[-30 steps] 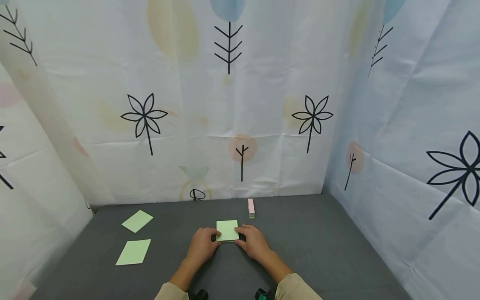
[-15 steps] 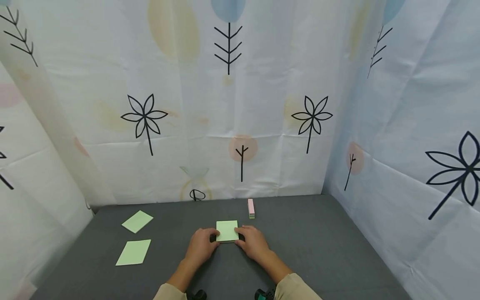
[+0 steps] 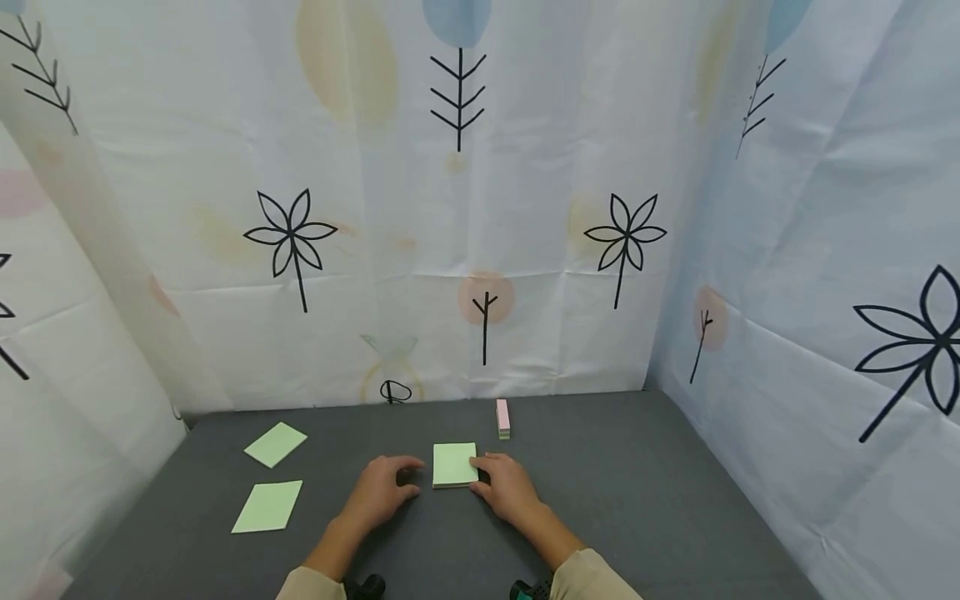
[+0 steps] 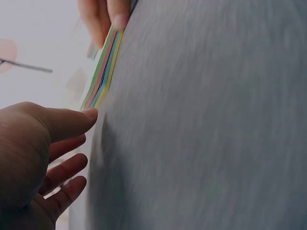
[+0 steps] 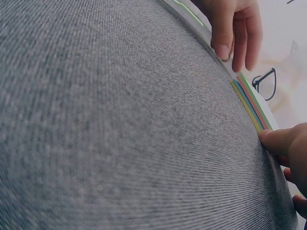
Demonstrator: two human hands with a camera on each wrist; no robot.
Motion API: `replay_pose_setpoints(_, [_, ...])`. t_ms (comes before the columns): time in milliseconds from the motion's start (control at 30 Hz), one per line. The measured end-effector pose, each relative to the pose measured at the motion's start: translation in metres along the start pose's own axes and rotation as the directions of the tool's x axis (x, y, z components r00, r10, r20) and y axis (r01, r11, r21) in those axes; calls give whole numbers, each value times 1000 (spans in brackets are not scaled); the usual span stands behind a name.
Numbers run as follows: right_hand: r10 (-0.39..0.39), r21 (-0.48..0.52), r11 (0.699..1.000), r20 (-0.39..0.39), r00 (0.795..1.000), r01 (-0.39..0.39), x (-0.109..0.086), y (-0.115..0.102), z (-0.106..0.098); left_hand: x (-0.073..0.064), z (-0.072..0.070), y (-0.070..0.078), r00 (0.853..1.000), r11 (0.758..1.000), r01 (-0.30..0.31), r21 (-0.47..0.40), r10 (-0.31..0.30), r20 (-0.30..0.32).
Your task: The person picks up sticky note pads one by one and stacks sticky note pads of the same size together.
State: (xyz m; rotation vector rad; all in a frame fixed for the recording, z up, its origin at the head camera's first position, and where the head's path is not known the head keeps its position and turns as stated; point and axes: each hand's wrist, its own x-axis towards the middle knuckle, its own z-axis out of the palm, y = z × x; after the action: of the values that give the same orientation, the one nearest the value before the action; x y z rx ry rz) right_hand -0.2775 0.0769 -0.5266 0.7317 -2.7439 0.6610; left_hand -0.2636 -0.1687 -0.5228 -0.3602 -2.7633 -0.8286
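A square pad of sticky notes [image 3: 453, 464], light green on top, lies in the middle of the table in the head view. Its side shows green, pink, blue and yellow layers, seen on the pad [image 5: 252, 104] in the right wrist view. My right hand [image 3: 510, 487] holds the pad's right side, thumb at the near corner and forefinger further up the edge. Just left of the pad, my left hand [image 3: 379, 490] is apart from it, with fingers spread and nothing between them. In the left wrist view, the left thumb [image 4: 72, 123] points toward the pad's near end.
Two light green square notes, the far one [image 3: 275, 444] and the near one [image 3: 267, 507], lie on the left of the grey table [image 3: 637, 500]. Behind the pad stands a narrow pink-topped stack [image 3: 502, 418]. A patterned white curtain [image 3: 540, 333] encloses the table's back and sides.
My left hand has let go of the pad's left side and moved a little to the left, its fingers opening. The right hand and the pad have stayed in place.
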Motion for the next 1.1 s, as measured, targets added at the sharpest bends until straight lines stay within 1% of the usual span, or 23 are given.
replay_pose_setpoints(133, [-3, 4, 1000, -5, 1000, 3, -1, 0, -1, -3, -10, -13, 1000, 1000, 13, 22, -13, -22])
replay_pose_setpoints(200, [-4, 7, 1000, -4, 1000, 4, 0, 0, -1, -4, -14, -20, 999, 999, 15, 52, -13, -30])
replay_pose_setpoints(433, [-10, -2, 1000, -2, 1000, 10, 0, 1, -2, -14, -29, -42, 998, 990, -15, 141, 23, -56])
replay_pose_setpoints(567, [-13, -10, 1000, -8, 1000, 13, 1, 2, 0, -23, -41, -53, 998, 982, -29, 187, 38, -49])
replay_pose_setpoints(733, [-2, -10, 1000, 3, 1000, 2, 2, 3, 1, -36, -59, -68, 997, 971, -34, 236, 51, -65])
replay_pose_setpoints(833, [1, -13, 1000, 9, 1000, 0, 2, 3, 0, -44, -68, -77, 995, 960, -51, 276, 73, -71])
replay_pose_setpoints(933, [-5, -14, 1000, 9, 1000, 5, 2, 2, -1, -53, -77, -84, 994, 942, -63, 329, 88, -64])
replay_pose_setpoints(967, [-6, -14, 1000, 9, 1000, 6, 1, 2, -1, -55, -79, -87, 995, 937, -62, 345, 87, -57])
replay_pose_setpoints(1033, [-7, -14, 1000, 9, 1000, 7, 1, 1, -1, -59, -83, -92, 998, 929, -37, 368, 54, -37])
replay_pose_setpoints(1100, [-10, -18, 1000, 6, 1000, 10, 1, 1, -1, -63, -88, -96, 1000, 923, 7, 386, -4, -9])
